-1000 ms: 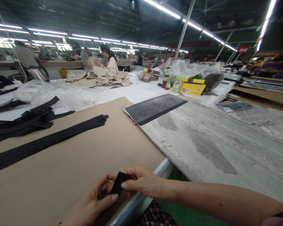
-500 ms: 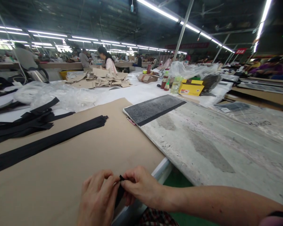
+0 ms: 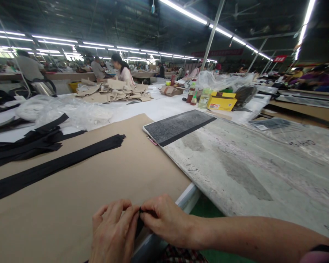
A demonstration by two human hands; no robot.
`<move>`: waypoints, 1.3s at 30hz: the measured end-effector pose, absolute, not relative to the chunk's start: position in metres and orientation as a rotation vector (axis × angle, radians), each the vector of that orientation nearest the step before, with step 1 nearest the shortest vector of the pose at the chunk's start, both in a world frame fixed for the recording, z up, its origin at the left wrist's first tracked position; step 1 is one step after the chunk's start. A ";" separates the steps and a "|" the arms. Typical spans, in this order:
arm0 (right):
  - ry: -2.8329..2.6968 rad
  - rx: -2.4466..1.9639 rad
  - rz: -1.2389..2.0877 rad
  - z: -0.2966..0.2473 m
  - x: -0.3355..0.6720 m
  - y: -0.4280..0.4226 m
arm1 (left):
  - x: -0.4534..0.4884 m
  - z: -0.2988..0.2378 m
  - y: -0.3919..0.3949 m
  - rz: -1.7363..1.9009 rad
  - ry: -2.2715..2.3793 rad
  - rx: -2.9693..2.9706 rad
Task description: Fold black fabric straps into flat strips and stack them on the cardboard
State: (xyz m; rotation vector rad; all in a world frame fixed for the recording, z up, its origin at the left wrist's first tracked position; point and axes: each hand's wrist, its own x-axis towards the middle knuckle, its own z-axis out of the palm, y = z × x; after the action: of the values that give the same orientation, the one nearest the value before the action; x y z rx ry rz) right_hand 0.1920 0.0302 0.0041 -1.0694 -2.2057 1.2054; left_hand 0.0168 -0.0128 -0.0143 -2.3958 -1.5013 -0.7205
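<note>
Low in the head view, my left hand [image 3: 113, 228] and my right hand [image 3: 163, 219] meet at the table's near edge. Between their fingertips they pinch a black fabric strip [image 3: 138, 227], most of it hidden behind my fingers. Both hands are closed on it. Under my left hand lies a tan sheet [image 3: 71, 212] covering the table. Farther left on that sheet rests a stack of long black strips [image 3: 57, 162], with a looser heap of black strips [image 3: 35, 140] behind it.
A worn grey board [image 3: 235, 164] at the right carries a dark grey strip [image 3: 181, 126]. Behind it stand a yellow box [image 3: 222, 101], bottles [image 3: 192, 95] and clear plastic bags [image 3: 219, 81]. Tan cut pieces [image 3: 115, 90] are piled at the back. Several people work farther off.
My right hand has shifted slightly and its lower fingers have tucked in. Less of the black strip's tip shows between my hands. A person in the background leans a little left.
</note>
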 end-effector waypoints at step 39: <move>-1.968 -1.202 1.511 0.003 0.201 0.028 | 0.027 -0.022 -0.011 -0.919 -1.818 -2.324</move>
State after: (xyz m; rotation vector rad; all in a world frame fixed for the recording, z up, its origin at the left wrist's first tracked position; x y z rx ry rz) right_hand 0.2008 0.0280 0.0027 -1.2019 -1.9684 1.5115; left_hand 0.0272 -0.0105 -0.0218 -2.3235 -1.8178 -0.9193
